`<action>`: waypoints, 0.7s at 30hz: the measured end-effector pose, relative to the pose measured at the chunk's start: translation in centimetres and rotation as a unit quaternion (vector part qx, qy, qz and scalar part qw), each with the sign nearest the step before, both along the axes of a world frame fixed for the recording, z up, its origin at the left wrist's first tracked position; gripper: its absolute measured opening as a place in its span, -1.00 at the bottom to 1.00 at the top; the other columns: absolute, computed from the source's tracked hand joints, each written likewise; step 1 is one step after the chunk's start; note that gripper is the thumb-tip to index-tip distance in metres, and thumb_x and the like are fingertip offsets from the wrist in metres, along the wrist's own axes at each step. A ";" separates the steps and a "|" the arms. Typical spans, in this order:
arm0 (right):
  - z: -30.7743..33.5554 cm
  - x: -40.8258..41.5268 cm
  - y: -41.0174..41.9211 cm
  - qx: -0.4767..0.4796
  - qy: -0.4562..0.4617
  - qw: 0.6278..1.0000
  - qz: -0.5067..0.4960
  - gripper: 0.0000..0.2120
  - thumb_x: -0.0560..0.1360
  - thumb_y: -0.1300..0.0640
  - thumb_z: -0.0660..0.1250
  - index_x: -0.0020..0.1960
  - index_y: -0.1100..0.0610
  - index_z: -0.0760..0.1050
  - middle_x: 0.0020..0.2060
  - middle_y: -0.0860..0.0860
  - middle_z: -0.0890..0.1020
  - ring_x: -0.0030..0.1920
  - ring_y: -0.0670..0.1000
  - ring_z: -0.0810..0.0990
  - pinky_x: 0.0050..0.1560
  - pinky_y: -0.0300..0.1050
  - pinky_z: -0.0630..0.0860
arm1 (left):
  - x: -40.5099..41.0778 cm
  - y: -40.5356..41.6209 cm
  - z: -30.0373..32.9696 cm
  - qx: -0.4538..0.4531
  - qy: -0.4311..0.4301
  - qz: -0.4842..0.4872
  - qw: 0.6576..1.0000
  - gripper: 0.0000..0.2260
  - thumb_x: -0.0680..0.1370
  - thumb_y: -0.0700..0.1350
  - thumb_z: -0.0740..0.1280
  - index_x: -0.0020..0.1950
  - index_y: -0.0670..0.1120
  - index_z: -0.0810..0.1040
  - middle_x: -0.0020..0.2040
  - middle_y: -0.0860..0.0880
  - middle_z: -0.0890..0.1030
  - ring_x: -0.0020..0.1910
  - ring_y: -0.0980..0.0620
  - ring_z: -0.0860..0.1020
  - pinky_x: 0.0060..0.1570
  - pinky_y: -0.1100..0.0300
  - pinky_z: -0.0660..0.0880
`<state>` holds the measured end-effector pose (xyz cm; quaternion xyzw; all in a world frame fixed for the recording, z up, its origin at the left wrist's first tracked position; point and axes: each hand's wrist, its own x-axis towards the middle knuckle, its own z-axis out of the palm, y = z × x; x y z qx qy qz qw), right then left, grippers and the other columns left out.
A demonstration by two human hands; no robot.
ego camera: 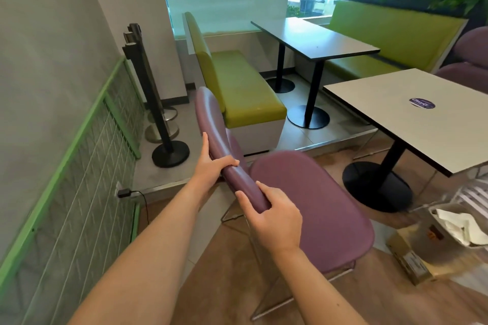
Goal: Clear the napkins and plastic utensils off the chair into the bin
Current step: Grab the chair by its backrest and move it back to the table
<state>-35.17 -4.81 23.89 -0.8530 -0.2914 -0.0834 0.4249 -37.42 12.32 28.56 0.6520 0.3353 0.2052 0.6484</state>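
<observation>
white table right | green bench behind | black stanchions left by wall

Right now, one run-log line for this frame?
left hand: grips purple padded chair backrest | right hand: grips backrest | purple seat: bare | white paper in bin
</observation>
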 end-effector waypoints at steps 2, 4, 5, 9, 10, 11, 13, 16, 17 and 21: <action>-0.2 0.3 0.4 0.002 -0.007 1.000 -0.001 -0.39 0.42 -0.46 0.16 0.22 -0.08 0.60 -0.04 -0.19 0.66 -0.07 -0.17 0.62 -0.09 -0.19 0.59 | 0.5 0.2 -0.3 -0.006 -0.006 0.001 1.000 -0.04 0.42 -0.26 0.45 0.58 0.19 -0.10 0.46 -0.05 0.31 0.14 0.00 0.47 -0.17 0.27 0.49; -0.3 0.6 0.8 0.001 -0.013 1.000 -0.002 -0.41 0.43 -0.45 0.16 0.20 -0.08 0.60 -0.07 -0.18 0.66 -0.10 -0.15 0.63 -0.12 -0.16 0.59 | 0.8 0.7 -0.5 -0.011 -0.013 0.001 1.000 -0.04 0.42 -0.26 0.45 0.58 0.19 -0.09 0.45 -0.04 0.33 0.11 0.02 0.48 -0.19 0.26 0.49; -0.4 0.7 1.2 0.002 -0.017 1.000 -0.003 -0.41 0.44 -0.45 0.15 0.20 -0.07 0.61 -0.08 -0.18 0.66 -0.11 -0.15 0.63 -0.13 -0.16 0.59 | 1.0 1.1 -0.5 -0.013 -0.015 0.000 1.000 -0.04 0.42 -0.26 0.45 0.58 0.19 -0.09 0.44 -0.04 0.33 0.11 0.02 0.48 -0.20 0.26 0.49; -0.4 1.7 2.8 0.009 -0.032 0.999 0.000 -0.43 0.46 -0.42 0.14 0.17 -0.05 0.63 -0.13 -0.17 0.66 -0.17 -0.15 0.62 -0.19 -0.25 0.56 | 2.0 2.7 -0.3 -0.011 -0.009 -0.001 1.000 -0.03 0.41 -0.23 0.47 0.58 0.21 -0.09 0.44 -0.04 0.34 0.14 -0.01 0.48 -0.11 0.21 0.51; -0.3 2.0 3.2 0.012 -0.037 0.999 -0.001 -0.44 0.47 -0.41 0.15 0.16 -0.05 0.63 -0.15 -0.17 0.66 -0.19 -0.15 0.61 -0.21 -0.27 0.55 | 2.4 3.2 -0.3 -0.013 -0.009 -0.001 1.000 -0.03 0.41 -0.23 0.46 0.58 0.21 -0.08 0.43 -0.03 0.35 0.13 0.00 0.49 -0.08 0.19 0.52; -0.3 2.4 3.7 0.015 -0.040 0.999 -0.001 -0.44 0.47 -0.40 0.16 0.16 -0.04 0.64 -0.15 -0.16 0.66 -0.20 -0.15 0.61 -0.22 -0.27 0.55 | 2.8 3.6 -0.3 -0.014 -0.010 -0.004 1.000 -0.03 0.41 -0.24 0.46 0.58 0.21 -0.08 0.41 -0.02 0.36 0.12 0.01 0.50 -0.07 0.18 0.53; -0.4 3.1 4.7 0.020 -0.038 0.999 0.000 -0.45 0.48 -0.39 0.16 0.15 -0.02 0.64 -0.16 -0.15 0.66 -0.21 -0.14 0.61 -0.23 -0.23 0.57 | 3.5 4.5 -0.3 -0.015 -0.010 -0.010 1.000 -0.04 0.42 -0.24 0.45 0.58 0.20 -0.08 0.38 0.00 0.37 0.13 0.02 0.51 -0.09 0.22 0.53; -0.5 4.0 6.2 0.019 -0.046 0.999 -0.005 -0.44 0.48 -0.39 0.15 0.14 -0.02 0.65 -0.17 -0.14 0.67 -0.21 -0.13 0.61 -0.24 -0.24 0.54 | 4.6 5.9 -0.3 -0.013 -0.014 -0.015 1.000 -0.05 0.43 -0.25 0.45 0.59 0.16 -0.09 0.36 0.01 0.35 0.16 0.02 0.47 -0.18 0.33 0.45; -0.6 4.6 6.8 0.017 -0.048 0.999 -0.006 -0.43 0.48 -0.39 0.15 0.14 -0.01 0.65 -0.18 -0.14 0.67 -0.22 -0.13 0.61 -0.25 -0.27 0.52 | 5.3 6.6 -0.5 -0.016 -0.014 -0.016 1.000 -0.05 0.43 -0.25 0.45 0.59 0.16 -0.09 0.37 0.01 0.35 0.17 0.01 0.46 -0.18 0.33 0.44; -0.5 6.3 9.0 0.016 -0.051 0.999 -0.007 -0.45 0.49 -0.38 0.14 0.13 -0.01 0.65 -0.19 -0.13 0.66 -0.25 -0.15 0.59 -0.28 -0.38 0.39 | 7.4 8.9 -0.9 -0.021 -0.013 -0.017 1.000 -0.06 0.43 -0.24 0.45 0.58 0.18 -0.08 0.36 0.04 0.35 0.17 0.03 0.46 -0.16 0.32 0.43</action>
